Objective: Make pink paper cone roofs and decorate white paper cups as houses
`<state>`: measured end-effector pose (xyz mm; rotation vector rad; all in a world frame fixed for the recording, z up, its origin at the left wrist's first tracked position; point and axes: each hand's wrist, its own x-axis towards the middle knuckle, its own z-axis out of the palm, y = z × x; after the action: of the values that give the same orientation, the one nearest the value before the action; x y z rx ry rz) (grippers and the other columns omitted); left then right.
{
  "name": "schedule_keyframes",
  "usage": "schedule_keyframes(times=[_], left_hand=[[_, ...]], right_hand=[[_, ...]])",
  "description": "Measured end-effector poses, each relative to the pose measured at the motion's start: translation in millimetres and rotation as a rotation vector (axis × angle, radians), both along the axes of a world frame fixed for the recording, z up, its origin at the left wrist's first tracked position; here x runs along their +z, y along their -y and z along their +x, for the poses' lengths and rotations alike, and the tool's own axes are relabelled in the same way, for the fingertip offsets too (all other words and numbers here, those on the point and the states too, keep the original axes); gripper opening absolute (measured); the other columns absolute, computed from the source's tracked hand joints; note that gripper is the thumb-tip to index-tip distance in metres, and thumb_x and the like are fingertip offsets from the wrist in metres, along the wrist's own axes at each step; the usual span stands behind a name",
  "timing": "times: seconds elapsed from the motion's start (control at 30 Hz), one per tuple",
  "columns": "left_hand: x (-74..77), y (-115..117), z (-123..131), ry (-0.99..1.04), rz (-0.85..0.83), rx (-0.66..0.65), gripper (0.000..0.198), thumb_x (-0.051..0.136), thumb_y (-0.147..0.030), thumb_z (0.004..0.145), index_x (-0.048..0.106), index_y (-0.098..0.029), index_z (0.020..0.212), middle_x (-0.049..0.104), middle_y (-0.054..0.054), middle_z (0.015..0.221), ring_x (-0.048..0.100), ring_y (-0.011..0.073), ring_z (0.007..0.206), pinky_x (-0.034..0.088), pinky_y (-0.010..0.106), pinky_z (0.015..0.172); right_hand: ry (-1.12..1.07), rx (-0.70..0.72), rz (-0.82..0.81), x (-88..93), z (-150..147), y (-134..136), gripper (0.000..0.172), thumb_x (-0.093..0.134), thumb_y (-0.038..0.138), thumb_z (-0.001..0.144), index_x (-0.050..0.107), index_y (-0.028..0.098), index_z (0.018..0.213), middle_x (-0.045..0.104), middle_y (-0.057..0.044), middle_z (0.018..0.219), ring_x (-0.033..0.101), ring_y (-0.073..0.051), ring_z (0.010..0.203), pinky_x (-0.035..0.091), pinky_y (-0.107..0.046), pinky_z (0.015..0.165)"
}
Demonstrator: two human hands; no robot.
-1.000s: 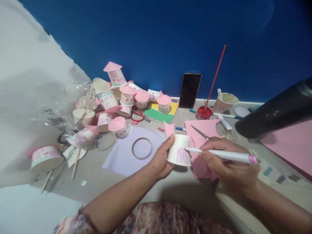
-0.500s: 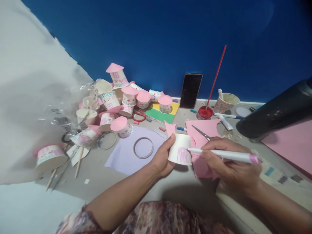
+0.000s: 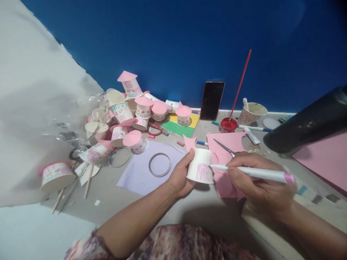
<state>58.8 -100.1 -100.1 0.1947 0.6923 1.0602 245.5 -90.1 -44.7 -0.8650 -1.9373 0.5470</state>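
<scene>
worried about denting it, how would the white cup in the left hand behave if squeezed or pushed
The white cup looks like thin paper, so it is probably light and may dent under a hard squeeze. Its round, tapering wall suggests it could roll in a curve if laid on its side.

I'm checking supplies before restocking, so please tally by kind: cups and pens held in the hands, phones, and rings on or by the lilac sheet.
Cup in the left hand: 1
Pen in the right hand: 1
Phone: 1
Rings: 2
Total: 5
</scene>
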Motion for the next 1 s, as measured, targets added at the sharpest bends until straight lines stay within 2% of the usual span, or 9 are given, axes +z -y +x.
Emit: schedule_keyframes(times=[0.2, 0.57, 0.73, 0.9, 1.0], left_hand=[[2.8, -0.6, 0.7, 0.006, -0.035, 0.016, 0.044, 0.051, -0.046, 0.103, 0.073, -0.008, 0.105, 0.076, 0.013, 0.085, 0.071, 0.0215, 0.074, 0.059, 0.033, 0.072], [2.5, 0.1, 0.0, 0.025, -0.021, 0.004, 0.046, 0.053, -0.049, 0.101, 0.074, -0.008, 0.102, 0.076, 0.013, 0.084, 0.071, 0.0211, 0.072, 0.058, 0.033, 0.071], [1.6, 0.0, 0.5, 0.001, -0.005, 0.022, 0.045, 0.052, -0.048, 0.101, 0.073, -0.009, 0.104, 0.075, 0.013, 0.085, 0.071, 0.0222, 0.073, 0.058, 0.034, 0.069], [-1.7, 0.6, 1.5, -0.074, 0.083, 0.025, 0.048, 0.068, -0.056, 0.090, 0.071, -0.010, 0.103, 0.075, 0.012, 0.084, 0.069, 0.0212, 0.073, 0.056, 0.031, 0.070], [-2.4, 1.6, 3.3, -0.186, 0.146, 0.092, 0.052, 0.079, -0.059, 0.079, 0.070, -0.014, 0.104, 0.074, 0.008, 0.085, 0.069, 0.0208, 0.076, 0.055, 0.030, 0.072]], right_hand=[[-0.013, -0.001, 0.008, 0.9, -0.4, -1.0, 0.017, 0.065, 0.013, 0.089, 0.068, 0.025, 0.077, 0.070, 0.004, 0.058, 0.064, -0.014, 0.048, 0.051, -0.024, 0.050], [0.002, -0.002, 0.038, -1.0, 0.7, 0.0, 0.016, 0.064, 0.011, 0.089, 0.067, 0.025, 0.082, 0.074, 0.003, 0.065, 0.066, -0.012, 0.053, 0.051, -0.022, 0.053], [-0.051, 0.058, -0.022, -1.0, 1.4, 0.7, 0.019, 0.063, 0.008, 0.089, 0.067, 0.026, 0.083, 0.069, 0.006, 0.058, 0.065, -0.012, 0.050, 0.051, -0.021, 0.052], [-0.047, 0.008, 0.023, -0.9, 0.4, -0.3, 0.016, 0.066, 0.010, 0.088, 0.069, 0.025, 0.083, 0.074, 0.004, 0.068, 0.067, -0.012, 0.055, 0.052, -0.021, 0.054], [-0.038, 0.043, 0.026, 0.3, -1.0, 0.7, 0.016, 0.064, 0.011, 0.090, 0.068, 0.024, 0.083, 0.071, 0.005, 0.063, 0.064, -0.010, 0.051, 0.050, -0.021, 0.053]])
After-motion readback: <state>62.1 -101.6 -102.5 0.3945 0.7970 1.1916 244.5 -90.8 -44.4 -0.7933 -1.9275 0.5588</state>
